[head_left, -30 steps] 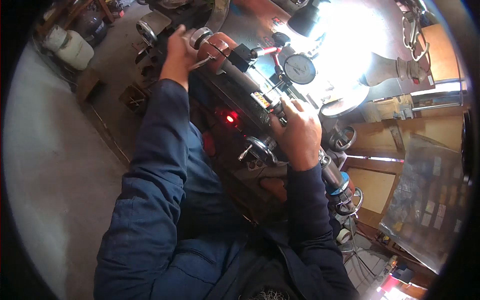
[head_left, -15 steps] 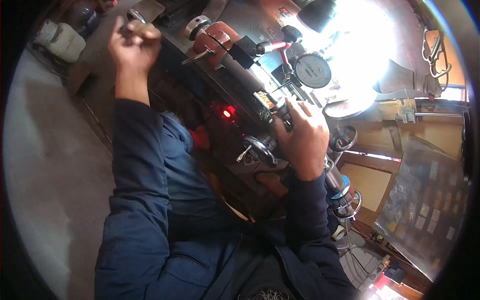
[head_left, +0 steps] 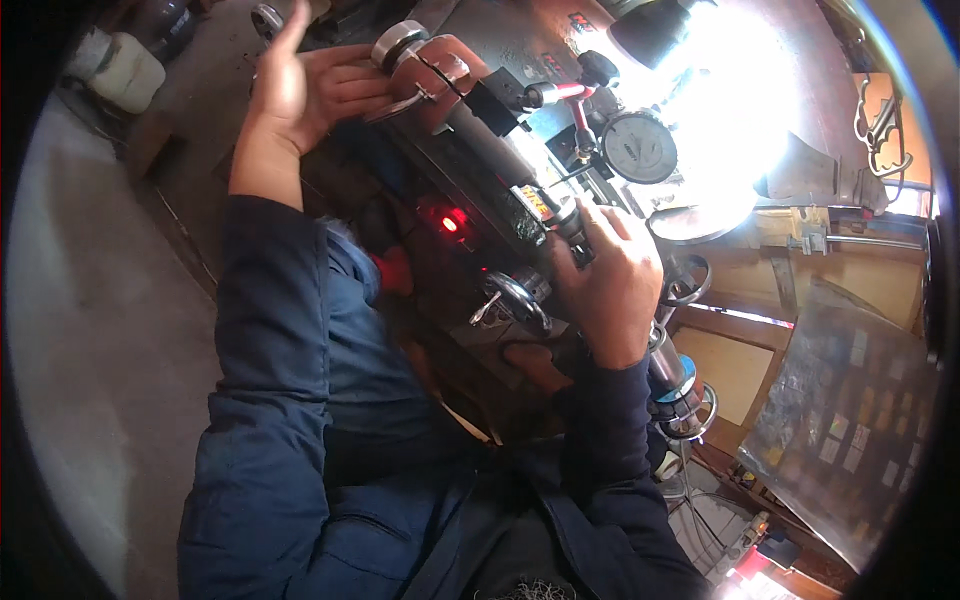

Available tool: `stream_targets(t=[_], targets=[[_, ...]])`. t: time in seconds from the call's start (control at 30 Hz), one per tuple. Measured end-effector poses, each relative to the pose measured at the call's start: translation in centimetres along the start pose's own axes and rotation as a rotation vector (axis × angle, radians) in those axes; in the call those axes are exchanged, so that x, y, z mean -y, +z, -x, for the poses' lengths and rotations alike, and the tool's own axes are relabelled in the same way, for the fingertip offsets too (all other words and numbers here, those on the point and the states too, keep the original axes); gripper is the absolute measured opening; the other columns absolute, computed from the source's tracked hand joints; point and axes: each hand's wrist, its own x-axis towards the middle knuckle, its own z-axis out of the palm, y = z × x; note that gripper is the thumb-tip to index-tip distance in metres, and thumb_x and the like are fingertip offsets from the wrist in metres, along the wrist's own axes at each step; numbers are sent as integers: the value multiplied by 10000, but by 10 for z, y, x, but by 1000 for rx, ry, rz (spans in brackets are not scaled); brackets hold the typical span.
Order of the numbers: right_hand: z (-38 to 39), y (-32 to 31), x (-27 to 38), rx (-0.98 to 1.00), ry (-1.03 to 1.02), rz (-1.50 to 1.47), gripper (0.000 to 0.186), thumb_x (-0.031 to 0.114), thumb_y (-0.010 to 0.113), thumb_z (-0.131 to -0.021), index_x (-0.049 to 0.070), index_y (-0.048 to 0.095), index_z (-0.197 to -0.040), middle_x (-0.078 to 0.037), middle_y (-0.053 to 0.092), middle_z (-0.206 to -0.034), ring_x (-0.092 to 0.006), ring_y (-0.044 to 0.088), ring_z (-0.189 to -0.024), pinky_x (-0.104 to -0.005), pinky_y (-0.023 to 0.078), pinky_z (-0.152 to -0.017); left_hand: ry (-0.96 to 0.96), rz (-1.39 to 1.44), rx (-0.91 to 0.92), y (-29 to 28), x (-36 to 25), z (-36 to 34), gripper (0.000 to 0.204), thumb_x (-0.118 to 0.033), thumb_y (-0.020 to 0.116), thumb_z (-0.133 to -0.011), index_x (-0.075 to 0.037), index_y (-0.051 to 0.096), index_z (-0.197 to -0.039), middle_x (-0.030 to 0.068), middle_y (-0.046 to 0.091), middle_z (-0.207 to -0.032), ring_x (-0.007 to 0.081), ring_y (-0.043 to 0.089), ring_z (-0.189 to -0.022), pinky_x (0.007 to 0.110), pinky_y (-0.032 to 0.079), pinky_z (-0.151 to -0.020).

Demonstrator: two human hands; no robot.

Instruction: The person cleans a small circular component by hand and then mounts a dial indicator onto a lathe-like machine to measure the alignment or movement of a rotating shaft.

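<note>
My left hand [head_left: 315, 90] is open, thumb up, fingertips beside the orange casting [head_left: 425, 75] with its silver knob [head_left: 400, 40] and a small lever; whether they touch I cannot tell. A grey shaft [head_left: 490, 145] runs from the casting toward my right hand [head_left: 607, 285], whose fingers curl on a dark cylindrical fitting [head_left: 567, 222]. A dial gauge [head_left: 640, 150] stands above the shaft on a red jointed arm [head_left: 580, 125]. A chrome handwheel [head_left: 515, 305] is below my right hand, and a red light [head_left: 450, 225] glows under the machine bed.
White containers [head_left: 125, 75] stand on the grey floor at upper left. A glaring lamp [head_left: 650, 35] lights the machine. Another handwheel [head_left: 685, 280], wooden panels [head_left: 730, 360] and a plastic-covered board [head_left: 830, 430] are at right, with cables [head_left: 695, 520] at lower right.
My left hand left the casting's end, swung left with curled fingers, then came back toward the casting opened out, fingers extended. My right hand stayed on the fitting.
</note>
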Motion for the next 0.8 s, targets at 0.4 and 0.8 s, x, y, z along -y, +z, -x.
stream_targets(t=[0.4,0.8], targets=[[-5,7,9,30,-17,22,403,207,755,-716,11,687,-1062,-144,676,-1008,-333,651,-921,-401,512,-812,54,354,189,32,13,-32,818,-644,335,-930,79,480,-1285,277,597,-1191,362,634,-960,458,508,-863],[-10,10,11,42,-44,24,391,142,753,-703,22,678,-1067,-149,677,-965,-330,652,-894,-407,512,-802,251,139,376,-3,26,-53,691,-466,560,-905,68,428,-1323,214,589,-1231,293,576,-1164,414,409,-1036]])
